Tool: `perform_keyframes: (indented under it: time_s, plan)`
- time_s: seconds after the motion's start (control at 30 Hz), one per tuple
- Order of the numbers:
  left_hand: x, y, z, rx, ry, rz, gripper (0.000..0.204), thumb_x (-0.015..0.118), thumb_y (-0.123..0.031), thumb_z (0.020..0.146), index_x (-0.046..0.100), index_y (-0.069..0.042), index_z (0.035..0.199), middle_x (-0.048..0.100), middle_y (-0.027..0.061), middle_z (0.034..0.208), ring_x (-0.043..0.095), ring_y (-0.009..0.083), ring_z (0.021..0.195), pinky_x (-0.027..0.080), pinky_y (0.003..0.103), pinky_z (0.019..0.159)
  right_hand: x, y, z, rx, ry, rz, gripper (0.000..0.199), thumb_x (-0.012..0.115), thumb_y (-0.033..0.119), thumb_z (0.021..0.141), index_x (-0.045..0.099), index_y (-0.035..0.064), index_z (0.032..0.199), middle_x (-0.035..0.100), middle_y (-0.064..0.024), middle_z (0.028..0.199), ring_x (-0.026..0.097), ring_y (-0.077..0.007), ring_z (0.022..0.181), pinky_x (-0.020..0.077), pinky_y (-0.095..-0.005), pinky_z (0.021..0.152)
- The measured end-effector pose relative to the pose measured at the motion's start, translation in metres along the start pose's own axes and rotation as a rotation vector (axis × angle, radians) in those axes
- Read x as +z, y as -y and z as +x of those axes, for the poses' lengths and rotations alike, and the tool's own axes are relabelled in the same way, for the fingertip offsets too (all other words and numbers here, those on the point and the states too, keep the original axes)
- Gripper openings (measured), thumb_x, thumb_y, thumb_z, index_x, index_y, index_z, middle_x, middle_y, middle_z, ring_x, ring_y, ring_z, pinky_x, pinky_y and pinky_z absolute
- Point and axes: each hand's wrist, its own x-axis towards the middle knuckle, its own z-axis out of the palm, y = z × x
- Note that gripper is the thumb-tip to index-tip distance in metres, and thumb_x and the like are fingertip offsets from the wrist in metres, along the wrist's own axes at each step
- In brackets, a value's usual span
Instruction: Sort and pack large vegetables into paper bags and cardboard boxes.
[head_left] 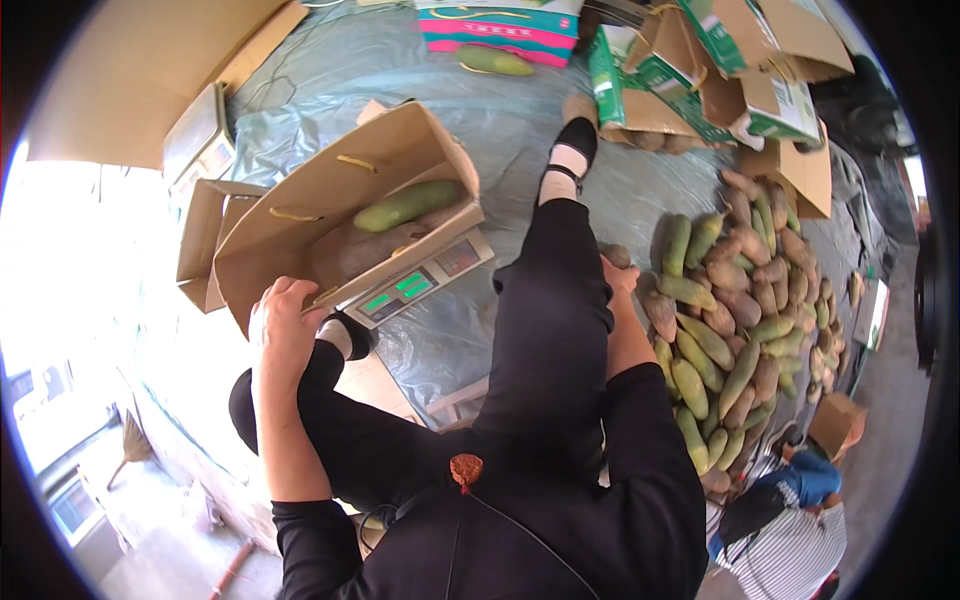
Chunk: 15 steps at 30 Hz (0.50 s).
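Observation:
My left hand (pixel 283 325) is closed on the near edge of an open cardboard box (pixel 330 165) with rope handles. The box lies tilted on a digital scale (pixel 455 262) with lit green displays. Inside are a long green root vegetable (pixel 410 205) and brownish ones, partly hidden by the box wall. Beside my right knee, my right hand (pixel 622 285) grips a brown root vegetable (pixel 616 255), only its top showing. To its right spreads a big pile of green and brown root vegetables (pixel 735 305) on the plastic sheet (pixel 400 120).
A pink and teal carton (pixel 498 30) stands ahead, a loose green root vegetable (pixel 495 60) before it. Open green and white cartons (pixel 690 85) crowd the far right. Another scale (pixel 200 140) is at far left. A person in a striped top (pixel 790 560) sits at lower right.

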Motion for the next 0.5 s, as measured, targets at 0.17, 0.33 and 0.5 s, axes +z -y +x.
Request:
perform_keyframes:
  time_s: [0.17, 0.33, 0.5]
  plan:
    - [-0.002, 0.0, 0.004, 0.045, -0.02, -0.047, 0.018, 0.067, -0.008, 0.069, 0.066, -0.003, 0.086, 0.061, 0.0095, 0.088, 0.057, 0.0281, 0.09, 0.042, 0.038, 0.084, -0.032, 0.017, -0.01, 0.045, 0.067, 0.089, 0.091, 0.087, 0.026, 0.051, 0.039, -0.0062, 0.122, 0.051, -0.0234, 0.12, 0.053, -0.0303, 0.111, 0.0459, -0.0379, 0.093]
    - [-0.005, 0.004, 0.0, 0.034, -0.031, -0.051, 0.017, 0.068, -0.009, 0.069, 0.067, -0.004, 0.085, 0.06, 0.0091, 0.086, 0.057, 0.0271, 0.089, 0.041, 0.038, 0.085, -0.047, 0.02, -0.011, 0.021, 0.163, 0.086, 0.084, 0.084, 0.017, 0.052, 0.039, -0.0087, 0.118, 0.05, -0.0234, 0.118, 0.056, -0.0278, 0.105, 0.0482, -0.0366, 0.087]
    - [-0.009, 0.007, 0.0, 0.044, -0.065, -0.057, 0.017, 0.069, -0.01, 0.069, 0.067, -0.005, 0.085, 0.059, 0.0083, 0.084, 0.056, 0.0263, 0.09, 0.041, 0.038, 0.085, -0.069, 0.026, 0.014, -0.398, 0.091, 0.266, 0.09, 0.083, 0.015, 0.052, 0.035, -0.0058, 0.125, 0.047, -0.0226, 0.121, 0.052, -0.0306, 0.109, 0.0441, -0.0363, 0.09]
